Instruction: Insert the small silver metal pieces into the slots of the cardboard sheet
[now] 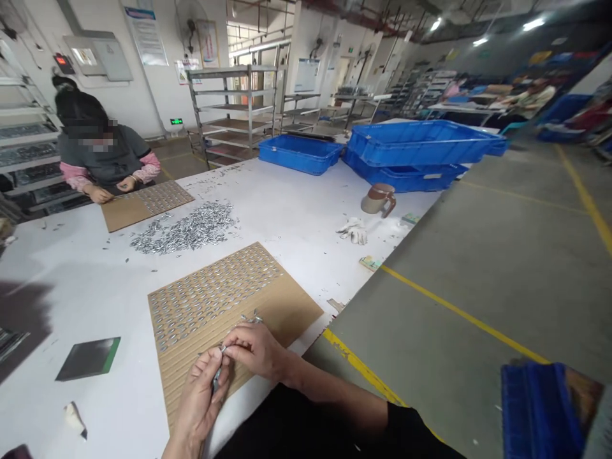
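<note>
Over the near part of a cardboard sheet [291,299], my two hands meet at the fingertips. My left hand [203,389] is closed around several small silver metal pieces [216,381], with one piece between thumb and forefinger. My right hand [253,347] pinches at that same small piece, which is mostly hidden by the fingers. Rows of small oval silver pieces [210,293] cover the far part of the sheet. A few loose pieces [255,315] lie just beyond my right hand.
A pile of silver pieces [191,228] lies past the sheet. Across the table a co-worker [108,153] handles another cardboard sheet [124,212]. Blue crates [301,156], a brown mug [377,199], white gloves [352,231] and a dark green-edged plate [88,359] rest on the table.
</note>
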Tool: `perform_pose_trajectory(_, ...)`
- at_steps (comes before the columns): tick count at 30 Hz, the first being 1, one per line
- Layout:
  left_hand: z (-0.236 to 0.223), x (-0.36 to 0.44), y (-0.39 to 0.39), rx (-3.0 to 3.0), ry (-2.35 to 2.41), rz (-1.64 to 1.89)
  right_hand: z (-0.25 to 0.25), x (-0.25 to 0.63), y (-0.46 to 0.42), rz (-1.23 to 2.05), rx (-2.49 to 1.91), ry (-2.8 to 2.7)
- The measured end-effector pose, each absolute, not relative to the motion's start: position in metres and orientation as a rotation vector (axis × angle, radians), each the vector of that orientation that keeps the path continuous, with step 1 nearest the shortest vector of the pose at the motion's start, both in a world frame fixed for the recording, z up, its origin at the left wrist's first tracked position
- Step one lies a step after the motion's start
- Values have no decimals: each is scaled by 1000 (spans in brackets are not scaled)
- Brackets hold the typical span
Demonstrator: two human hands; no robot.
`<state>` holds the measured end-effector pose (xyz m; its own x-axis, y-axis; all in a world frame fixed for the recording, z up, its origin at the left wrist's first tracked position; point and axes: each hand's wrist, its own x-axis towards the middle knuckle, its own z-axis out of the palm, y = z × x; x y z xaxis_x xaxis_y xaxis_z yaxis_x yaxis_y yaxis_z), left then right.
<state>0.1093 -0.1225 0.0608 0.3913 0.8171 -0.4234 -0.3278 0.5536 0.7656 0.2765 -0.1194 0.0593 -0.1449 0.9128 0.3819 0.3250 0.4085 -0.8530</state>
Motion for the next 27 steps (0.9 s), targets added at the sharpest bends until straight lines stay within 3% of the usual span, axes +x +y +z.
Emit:
perform_pose_trajectory(5, 66, 81, -129, 658, 1005, 957, 63, 242, -115, 763, -1118, -1792)
perform_pose_trajectory(17, 53, 23, -123, 278, 908, 1247, 64, 179, -89, 1280, -1205, -1280)
perform_pose_trajectory(27, 39, -26, -119, 195, 971, 1494, 29, 157, -57, 820, -1442, -2092)
